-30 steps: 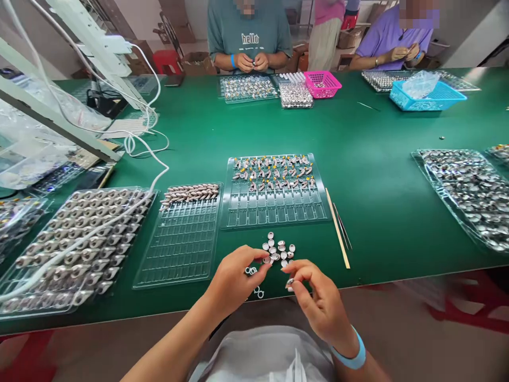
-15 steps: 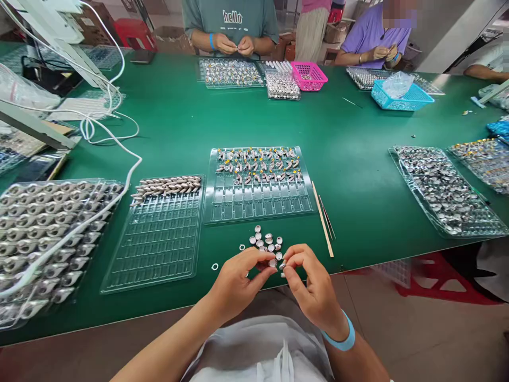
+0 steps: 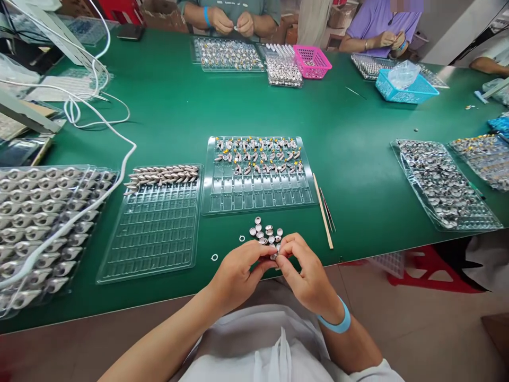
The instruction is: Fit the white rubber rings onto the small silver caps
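Note:
Just above the table's front edge, my left hand [image 3: 238, 273] and my right hand [image 3: 304, 273] meet at the fingertips. Both are closed in a pinch on one small round metal part [image 3: 274, 256], mostly covered by the fingers. Directly beyond them lies a loose group of small round silvery caps [image 3: 260, 234]. Two white rings [image 3: 214, 258] rest to the left of these caps. Farther back is a clear plastic tray [image 3: 254, 199], its upper rows holding small metal pieces with orange bits. A wooden stick [image 3: 323, 212] and tweezers [image 3: 328, 211] lie right of that tray.
Left are a tray of slim metal pieces [image 3: 149, 239] and a tray of larger metal shells [image 3: 35, 223], crossed by a white cable [image 3: 79, 209]. A tray of shiny parts [image 3: 437, 185] stands right. Co-workers sit opposite, near pink [image 3: 312, 61] and blue baskets [image 3: 407, 93].
My hands have come together; my right fingers, which held a small part apart from the left, now touch my left fingertips. The view has tilted slightly downward.

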The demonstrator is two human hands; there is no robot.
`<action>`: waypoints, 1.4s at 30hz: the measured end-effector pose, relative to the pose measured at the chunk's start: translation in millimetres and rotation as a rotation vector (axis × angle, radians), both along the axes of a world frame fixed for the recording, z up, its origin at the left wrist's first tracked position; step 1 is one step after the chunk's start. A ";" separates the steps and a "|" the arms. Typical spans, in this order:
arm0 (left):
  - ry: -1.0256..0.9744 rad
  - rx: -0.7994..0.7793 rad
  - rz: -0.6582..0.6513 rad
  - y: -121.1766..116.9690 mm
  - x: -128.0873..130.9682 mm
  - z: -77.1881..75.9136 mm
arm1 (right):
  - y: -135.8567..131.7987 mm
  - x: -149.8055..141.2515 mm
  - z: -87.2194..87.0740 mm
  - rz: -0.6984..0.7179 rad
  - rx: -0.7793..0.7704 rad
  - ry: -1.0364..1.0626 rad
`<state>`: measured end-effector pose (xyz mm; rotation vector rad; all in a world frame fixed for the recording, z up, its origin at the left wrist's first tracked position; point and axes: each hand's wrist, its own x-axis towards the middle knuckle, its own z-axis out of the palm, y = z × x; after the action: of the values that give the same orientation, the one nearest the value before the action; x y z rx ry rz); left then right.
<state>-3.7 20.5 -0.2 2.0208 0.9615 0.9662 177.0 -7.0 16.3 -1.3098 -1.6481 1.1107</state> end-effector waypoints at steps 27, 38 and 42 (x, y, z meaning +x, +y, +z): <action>0.000 0.134 -0.062 3.2 -0.9 -5.7 | 10.3 5.8 1.2 0.097 -0.043 -0.031; -0.098 0.003 -0.040 -0.1 -2.3 3.9 | 12.9 7.5 3.6 0.077 -0.282 0.104; -0.171 -0.396 0.032 -2.0 -2.7 11.2 | 11.1 4.4 -1.1 0.028 -0.253 0.129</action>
<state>-6.4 18.5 11.0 1.5734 1.0032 0.8702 181.3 4.1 15.1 -1.3435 -1.4714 1.4263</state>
